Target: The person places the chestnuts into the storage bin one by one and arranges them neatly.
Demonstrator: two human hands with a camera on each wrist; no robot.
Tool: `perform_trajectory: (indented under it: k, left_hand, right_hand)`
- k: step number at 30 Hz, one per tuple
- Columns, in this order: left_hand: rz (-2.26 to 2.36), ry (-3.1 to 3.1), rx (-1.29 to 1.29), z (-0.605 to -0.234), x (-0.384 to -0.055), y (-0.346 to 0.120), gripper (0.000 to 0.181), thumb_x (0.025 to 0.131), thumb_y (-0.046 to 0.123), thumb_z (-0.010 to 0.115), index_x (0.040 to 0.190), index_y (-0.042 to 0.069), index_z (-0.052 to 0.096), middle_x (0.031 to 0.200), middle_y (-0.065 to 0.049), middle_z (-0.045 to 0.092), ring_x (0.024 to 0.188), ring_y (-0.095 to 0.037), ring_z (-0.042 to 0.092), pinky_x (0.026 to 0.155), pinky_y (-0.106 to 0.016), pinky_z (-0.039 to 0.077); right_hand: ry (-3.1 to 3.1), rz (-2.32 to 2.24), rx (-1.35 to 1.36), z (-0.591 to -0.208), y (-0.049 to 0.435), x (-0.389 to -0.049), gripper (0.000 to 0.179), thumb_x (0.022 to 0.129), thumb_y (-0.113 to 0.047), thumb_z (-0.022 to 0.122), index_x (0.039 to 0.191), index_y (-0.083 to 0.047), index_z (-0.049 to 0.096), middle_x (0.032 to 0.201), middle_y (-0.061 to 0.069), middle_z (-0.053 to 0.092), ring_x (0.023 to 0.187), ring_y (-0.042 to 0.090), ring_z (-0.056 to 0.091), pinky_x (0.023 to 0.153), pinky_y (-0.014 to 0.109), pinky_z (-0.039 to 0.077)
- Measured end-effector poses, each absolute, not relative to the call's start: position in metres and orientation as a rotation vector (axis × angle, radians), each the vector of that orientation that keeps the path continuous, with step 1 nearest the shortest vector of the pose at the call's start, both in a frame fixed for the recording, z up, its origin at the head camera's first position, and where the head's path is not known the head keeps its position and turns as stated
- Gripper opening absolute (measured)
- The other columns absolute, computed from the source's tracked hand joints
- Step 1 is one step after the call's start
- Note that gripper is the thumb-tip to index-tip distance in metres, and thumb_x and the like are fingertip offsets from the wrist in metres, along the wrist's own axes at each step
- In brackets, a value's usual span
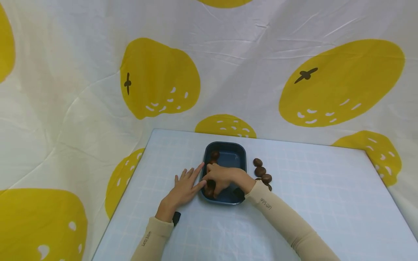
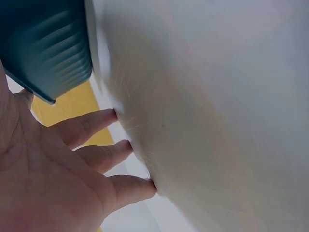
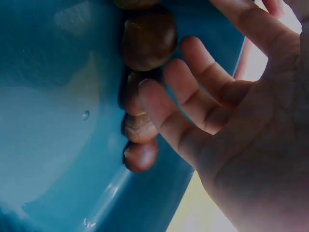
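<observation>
A dark blue rectangular tray [image 1: 241, 150] has brown chestnuts [image 3: 149, 38] in a row along its left side. My right hand [image 1: 222, 176] reaches down into the tray, its slightly bent fingers [image 3: 161, 104] right at the chestnuts in the right wrist view. No chestnut is enclosed by them. Outside the tray's left wall is my left hand [image 1: 183, 189], fingers spread, with two of them reaching the rim. In the left wrist view, several of its fingertips [image 2: 147, 186] touch the table surface beside the ribbed blue wall. The right hand partly hides the row in the head view.
Several more chestnuts [image 1: 260, 171] lie on the table just right of the tray. The table [image 1: 326, 203] has a pale checked cover. Behind it hangs a white cloth [image 1: 235, 79] printed with yellow fruit.
</observation>
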State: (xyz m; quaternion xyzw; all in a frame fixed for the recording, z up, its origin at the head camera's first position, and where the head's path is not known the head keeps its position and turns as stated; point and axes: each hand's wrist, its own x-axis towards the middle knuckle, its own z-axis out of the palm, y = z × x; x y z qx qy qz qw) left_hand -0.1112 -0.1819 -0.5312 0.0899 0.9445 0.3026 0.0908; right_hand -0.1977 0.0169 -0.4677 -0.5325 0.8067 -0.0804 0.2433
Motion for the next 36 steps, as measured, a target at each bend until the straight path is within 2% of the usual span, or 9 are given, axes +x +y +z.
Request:
perform_trajectory:
  k: [9,17,27,36]
  left_hand:
    - [0.890,2.814,0.258,-0.5306,-0.1115,-0.1809,0.066,0.099,0.069,0.032,0.156,0.055,0.001,0.161,-0.018,0.025,0.147,-0.048,0.011,0.107,-0.075,0.001]
    - [0.877,2.817,0.258,-0.5298,-0.1107,-0.1812,0.066,0.099,0.070,0.031,0.156,0.054,0.003,0.161,-0.019,0.026,0.147,-0.048,0.011,0.108,-0.075,0.001]
    - [0.886,2.820,0.252,-0.5302,-0.1102,-0.1811,0.068,0.099,0.070,0.033,0.157,0.052,0.004,0.160,-0.019,0.026,0.147,-0.049,0.012,0.108,-0.075,0.001]
    - [0.902,2.806,0.259,-0.5284,-0.1093,-0.1814,0.066,0.099,0.069,0.033,0.157,0.053,0.004,0.160,-0.020,0.026,0.147,-0.049,0.011,0.108,-0.075,0.001]
  right_hand:
    - [2.204,-0.218,-1.449,-0.4670,0.0174,-0.1974,0.045,0.071,-0.038,0.092,0.109,-0.027,0.070,0.111,-0.003,0.046,0.103,0.014,0.040,0.087,0.029,0.043]
    - [2.209,-0.216,-1.445,-0.4668,0.0164,-0.1970,0.040,0.073,-0.037,0.091,0.099,-0.025,0.064,0.107,-0.004,0.046,0.099,0.013,0.041,0.082,0.027,0.043]
    - [2.200,-0.244,-1.405,-0.4663,0.0178,-0.1976,0.035,0.073,-0.030,0.091,0.097,-0.024,0.065,0.105,-0.007,0.049,0.096,0.011,0.046,0.078,0.026,0.046]
    - [2.221,-0.247,-1.327,-0.4598,0.0255,-0.1988,0.031,0.074,-0.031,0.090,0.093,-0.028,0.066,0.102,-0.010,0.051,0.094,0.010,0.047,0.079,0.027,0.046]
